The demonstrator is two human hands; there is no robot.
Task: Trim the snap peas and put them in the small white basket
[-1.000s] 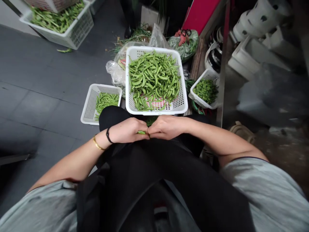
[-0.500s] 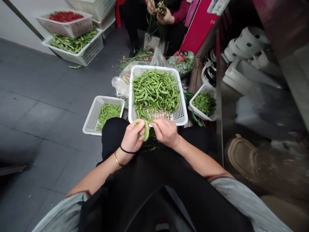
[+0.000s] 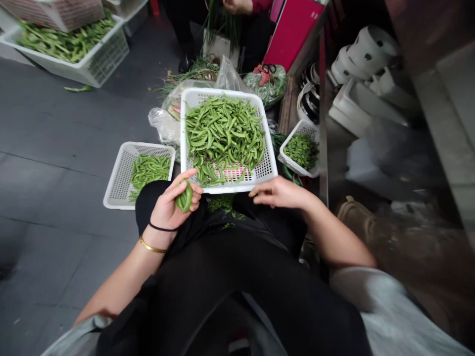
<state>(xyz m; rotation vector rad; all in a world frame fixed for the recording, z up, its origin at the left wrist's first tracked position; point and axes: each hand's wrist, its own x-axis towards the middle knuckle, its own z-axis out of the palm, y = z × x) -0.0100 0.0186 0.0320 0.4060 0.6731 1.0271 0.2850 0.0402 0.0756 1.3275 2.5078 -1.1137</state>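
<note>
My left hand [image 3: 174,199] is closed around a few green pea pods [image 3: 184,198], with its fingertips near the front left corner of a white perforated basket [image 3: 272,170]. A heap of pea pods [image 3: 226,131] fills most of that basket, and its pink-and-white bottom shows at the front. At the front right edge of the basket is my right hand [image 3: 280,193], its fingers stretched to the left and nothing visible in them. Green trimmings [image 3: 222,202] lie below the basket, between my knees.
A smaller white basket [image 3: 118,175] with pea pods stands at left, and a basket of leafy greens [image 3: 301,151] at right. Stacked vegetable crates [image 3: 106,52] stand at far left. Plastic bags [image 3: 165,126] lie behind the main basket; a co-worker's hand [image 3: 237,6] shows beyond.
My hands have moved apart: the left to the left with the pea pods, the right away from them to the basket's front right edge. The whole view has shifted somewhat.
</note>
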